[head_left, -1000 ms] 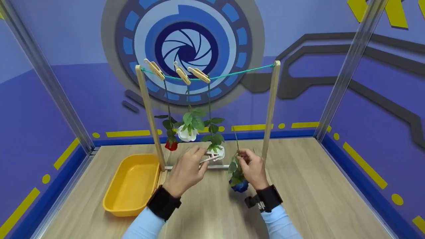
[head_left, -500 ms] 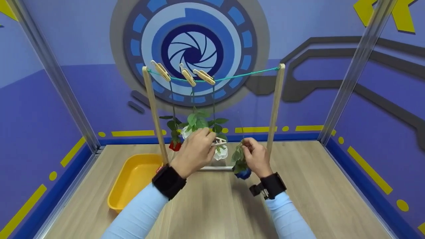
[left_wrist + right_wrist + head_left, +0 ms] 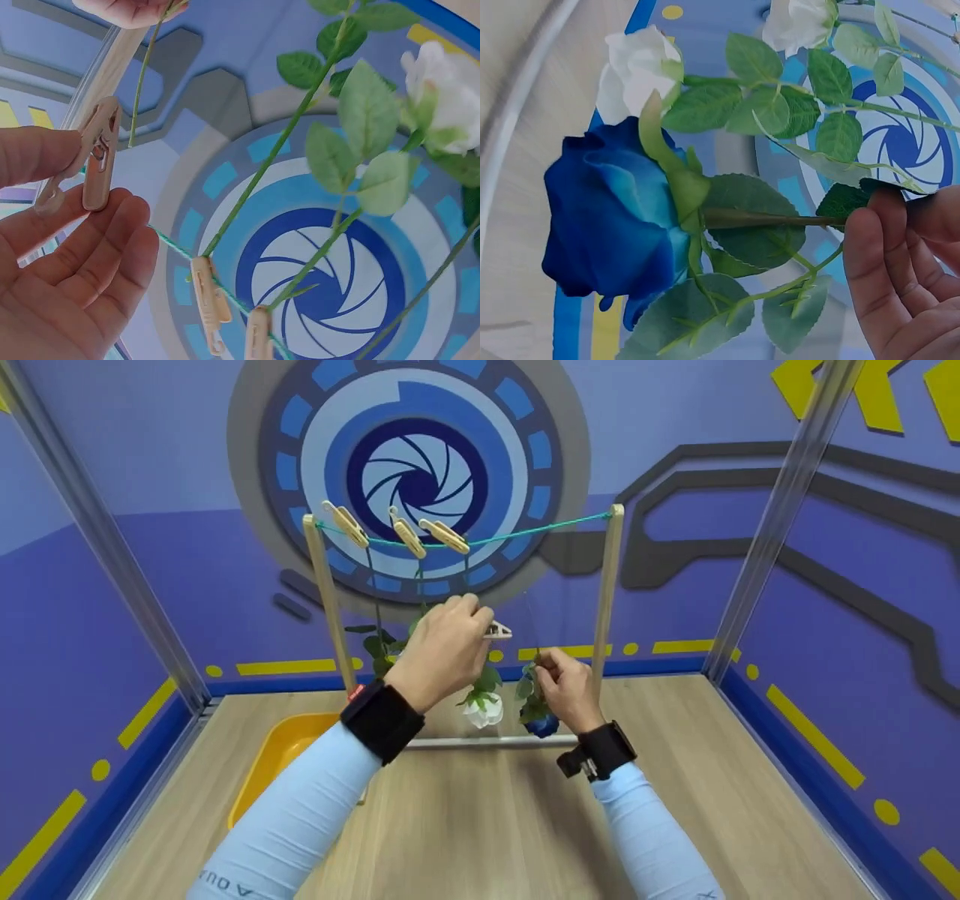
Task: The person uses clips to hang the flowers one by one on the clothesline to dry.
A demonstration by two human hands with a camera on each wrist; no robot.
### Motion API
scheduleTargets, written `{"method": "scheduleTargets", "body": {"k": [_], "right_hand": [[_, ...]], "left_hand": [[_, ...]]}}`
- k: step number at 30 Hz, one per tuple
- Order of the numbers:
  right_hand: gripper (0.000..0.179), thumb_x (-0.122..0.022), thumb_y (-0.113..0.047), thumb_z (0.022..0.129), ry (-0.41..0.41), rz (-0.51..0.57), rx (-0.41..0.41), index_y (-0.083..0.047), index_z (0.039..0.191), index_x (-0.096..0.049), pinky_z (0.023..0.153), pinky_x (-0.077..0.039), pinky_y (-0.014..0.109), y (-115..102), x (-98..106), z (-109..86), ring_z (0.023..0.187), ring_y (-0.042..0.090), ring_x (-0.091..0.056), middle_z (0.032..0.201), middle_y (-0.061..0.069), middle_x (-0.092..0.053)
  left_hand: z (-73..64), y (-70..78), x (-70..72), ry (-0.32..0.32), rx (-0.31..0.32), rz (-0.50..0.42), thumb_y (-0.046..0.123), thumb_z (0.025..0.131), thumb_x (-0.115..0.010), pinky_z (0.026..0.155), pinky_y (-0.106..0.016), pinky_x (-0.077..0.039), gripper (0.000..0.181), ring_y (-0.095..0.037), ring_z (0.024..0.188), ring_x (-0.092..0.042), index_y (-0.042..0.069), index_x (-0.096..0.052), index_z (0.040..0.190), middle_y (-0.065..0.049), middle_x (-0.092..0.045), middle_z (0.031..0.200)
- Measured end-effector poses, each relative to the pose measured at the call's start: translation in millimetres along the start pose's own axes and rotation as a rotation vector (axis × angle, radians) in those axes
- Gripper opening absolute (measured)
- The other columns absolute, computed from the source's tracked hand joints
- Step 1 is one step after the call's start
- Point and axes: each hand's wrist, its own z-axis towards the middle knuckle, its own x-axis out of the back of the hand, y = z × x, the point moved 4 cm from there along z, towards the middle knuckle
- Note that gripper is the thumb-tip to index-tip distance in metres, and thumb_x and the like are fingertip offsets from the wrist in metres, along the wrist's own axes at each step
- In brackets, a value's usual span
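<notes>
My left hand [image 3: 446,649] pinches a light wooden clothespin [image 3: 100,161] between thumb and fingers, in front of the hanging flowers. To its right, my right hand [image 3: 568,686] grips the stem of a blue rose [image 3: 619,217], which hangs bloom down. The thin stem rises above the fingers. Three clothespins clip flower stems to a green string [image 3: 540,529]; one of them is the rightmost clothespin [image 3: 446,536]. A white rose [image 3: 482,710] hangs between my hands. The left hand and forearm hide the red rose and another white rose in the head view.
Two wooden posts hold the string, the left post [image 3: 328,600] and the right post [image 3: 608,592], joined by a metal bar [image 3: 487,742] low down. A yellow tray [image 3: 259,769] stands at the left, partly behind my left forearm. Printed walls [image 3: 660,622] surround the wooden tabletop [image 3: 675,810].
My left hand has risen with the clothespin toward the string. The right hand has lifted the blue rose somewhat. The clipped flowers stay on the string.
</notes>
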Motion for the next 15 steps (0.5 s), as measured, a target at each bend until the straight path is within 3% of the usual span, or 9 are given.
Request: {"method": "scheduleTargets", "body": {"k": [8, 15], "right_hand": [[0.005, -0.068, 0.001, 0.096, 0.026, 0.033, 0.046, 0.001, 0.098, -0.072, 0.06, -0.046, 0.026, 1.0, 8.1, 17.7, 0.066, 0.019, -0.061, 0.083, 0.012, -0.071], [0.006, -0.068, -0.001, 0.096, 0.043, 0.023, 0.068, 0.001, 0.098, -0.074, 0.063, -0.048, 0.029, -3.1, 12.5, 35.3, 0.069, 0.022, -0.063, 0.087, 0.014, -0.072]], "left_hand": [[39.4, -11.0, 9.8, 0.008, 0.047, -0.01, 0.005, 0.098, -0.062, 0.076, -0.043, -0.051, 0.014, -0.031, 0.087, -0.056, -0.003, -0.068, 0.108, -0.016, -0.06, 0.099], [72.1, -23.1, 9.6, 0.065, 0.124, 0.07, 0.004, 0.1, -0.055, 0.089, -0.045, -0.047, 0.016, -0.035, 0.1, -0.056, -0.001, -0.067, 0.11, -0.018, -0.062, 0.106]]}}
